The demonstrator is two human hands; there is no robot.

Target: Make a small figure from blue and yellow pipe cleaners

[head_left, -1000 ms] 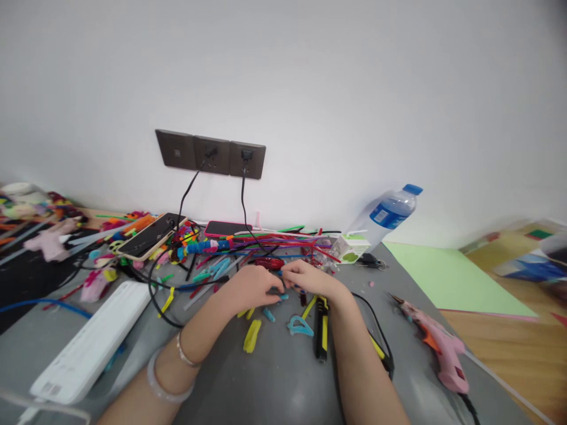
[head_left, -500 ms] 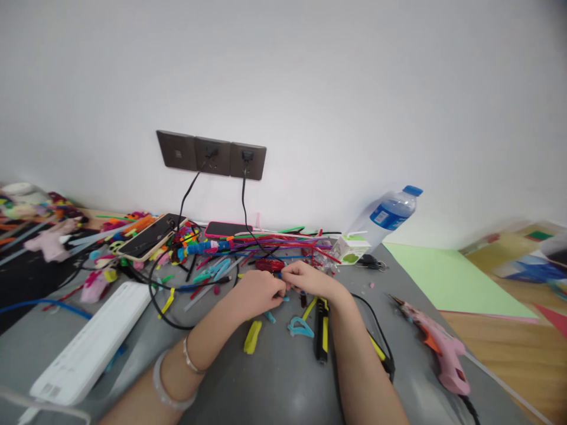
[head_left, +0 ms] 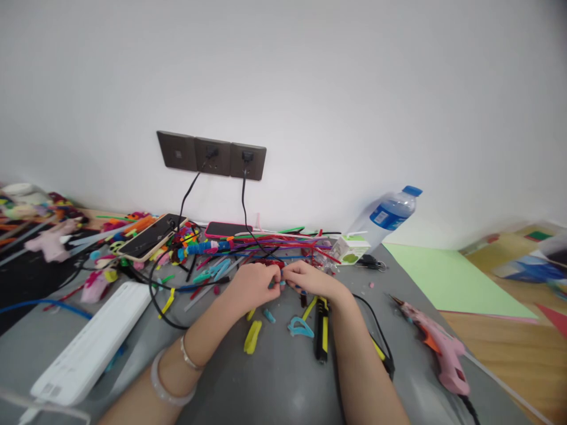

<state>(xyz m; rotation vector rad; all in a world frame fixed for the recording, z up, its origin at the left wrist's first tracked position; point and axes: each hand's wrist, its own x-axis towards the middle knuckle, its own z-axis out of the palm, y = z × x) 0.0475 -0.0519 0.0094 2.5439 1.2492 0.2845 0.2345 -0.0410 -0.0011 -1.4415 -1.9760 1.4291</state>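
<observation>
My left hand (head_left: 253, 287) and my right hand (head_left: 310, 278) meet over the middle of the grey table (head_left: 266, 383), fingertips bent together. Between them a small blue bit shows, too small to make out. Just behind the hands lie red pipe cleaners (head_left: 287, 242). Nearer to me are a yellow folded piece (head_left: 252, 337), a small blue piece (head_left: 269, 316) and a light blue loop (head_left: 300, 327). A black and yellow cutter (head_left: 322, 333) lies beside my right wrist.
A white power strip (head_left: 95, 342) and looping black cables lie left. Right are a pink glue gun (head_left: 447, 360), green paper (head_left: 456, 283), a small box (head_left: 351, 249) and a bottle (head_left: 394, 212). Phones (head_left: 153, 237) lie behind among craft pieces.
My left hand has shifted slightly up and left, its fingers now more upright against the right fingertips. The small blue piece below it shows more fully. My right hand has barely moved.
</observation>
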